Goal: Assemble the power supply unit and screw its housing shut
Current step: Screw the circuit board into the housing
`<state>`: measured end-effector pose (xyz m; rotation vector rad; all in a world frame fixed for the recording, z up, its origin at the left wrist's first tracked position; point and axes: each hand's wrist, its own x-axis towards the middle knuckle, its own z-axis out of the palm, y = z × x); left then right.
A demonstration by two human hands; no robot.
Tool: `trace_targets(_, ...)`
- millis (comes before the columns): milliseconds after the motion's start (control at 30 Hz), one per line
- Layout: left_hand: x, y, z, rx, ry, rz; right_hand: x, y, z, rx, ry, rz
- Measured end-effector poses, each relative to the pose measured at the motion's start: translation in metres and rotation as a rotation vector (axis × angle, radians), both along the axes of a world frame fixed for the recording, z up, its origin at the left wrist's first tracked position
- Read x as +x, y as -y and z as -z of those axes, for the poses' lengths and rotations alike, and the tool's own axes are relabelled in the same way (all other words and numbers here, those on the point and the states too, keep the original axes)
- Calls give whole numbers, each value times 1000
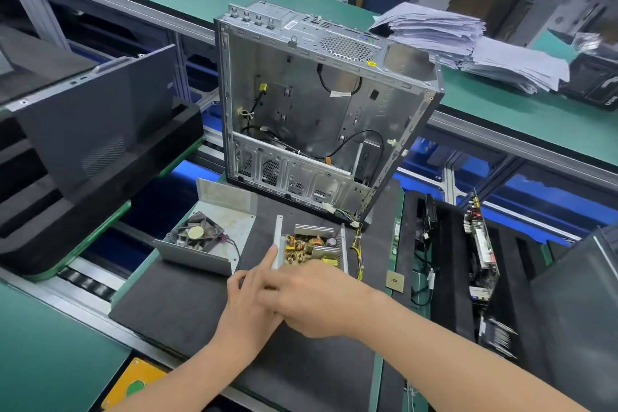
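Left hand (245,303), index finger straight, touches PSU (312,248) wall; right hand (317,299) overlaps it, grip indeterminate. Fan cover (200,239) lies left.

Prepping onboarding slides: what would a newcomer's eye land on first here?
The bare metal computer case stands open mid-frame, wires loose inside. In front of it on the dark mat lies the open power supply, circuit board exposed, its fan cover to the left. The left hand and right hand overlap at its near edge.

left hand (248,308) and right hand (322,301) bare; forearms seemingly bare too
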<state>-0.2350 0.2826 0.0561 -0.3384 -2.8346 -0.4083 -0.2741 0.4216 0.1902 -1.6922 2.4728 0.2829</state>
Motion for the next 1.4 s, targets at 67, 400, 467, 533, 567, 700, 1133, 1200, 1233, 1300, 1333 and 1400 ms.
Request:
trace_targets(67,2,1,0,27,-4,5,-1,1,-3,19,15,-34)
trace_targets(400,2,4,6,50,-116,15,1,4,4,-88,1,217)
trace_targets(467,3,2,11,-52,-100,41,-2,0,-1,-46,91,12)
trace_targets(533,3,2,9,-67,-85,44,-2,-1,-5,7,112,-89)
trace_targets(567,2,2,5,-38,-33,29,-2,-1,-4,7,112,-89)
trace_targets(700,0,5,1,112,-72,-5,-3,3,10,-52,-26,91)
trace_targets(1133,-7,12,22,133,-222,73,-7,3,7,-59,98,480)
trace_targets(1200,-6,13,19,122,-191,80,-10,1,5,-65,120,495)
trace_targets(1233,-6,13,18,123,-177,87,-12,0,4,-63,123,493)
trace_targets(1300,-5,14,16,125,-148,85,-14,-1,3,-52,115,464)
trace_targets(1333,-4,14,15,128,-141,82,-15,-2,3,-47,111,447)
trace_targets(1400,-5,13,13,153,-116,85,-15,-1,1,-38,113,407)
